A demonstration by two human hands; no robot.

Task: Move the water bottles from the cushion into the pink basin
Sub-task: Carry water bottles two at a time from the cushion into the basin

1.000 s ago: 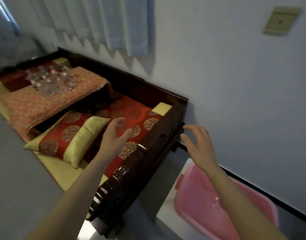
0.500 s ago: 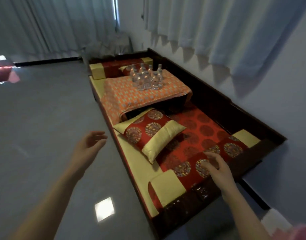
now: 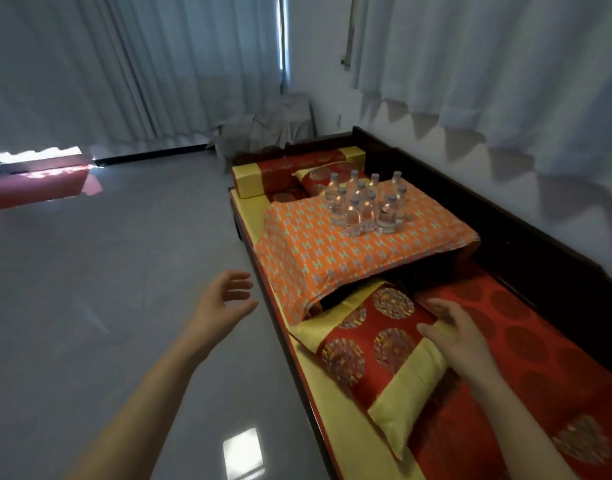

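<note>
Several clear water bottles (image 3: 365, 204) with pale caps stand upright in a tight cluster on an orange patterned cushion (image 3: 332, 258) in the middle of a low wooden couch. My left hand (image 3: 219, 308) hovers open over the grey floor, left of the couch edge. My right hand (image 3: 458, 336) is open above a red and yellow pillow (image 3: 370, 348), well short of the bottles. Both hands hold nothing. The pink basin is out of view.
The dark wooden couch frame (image 3: 526, 233) runs along the white wall on the right. A yellow and red bolster (image 3: 284, 169) lies at the far end. Curtains hang behind and to the right. A grey covered object (image 3: 273, 129) sits in the corner. Glossy grey floor (image 3: 90, 306) spreads to the left.
The view has swung left from the pink basin toward the couch and come nearer to the bottles. Both open hands have moved forward along the couch, still holding nothing.
</note>
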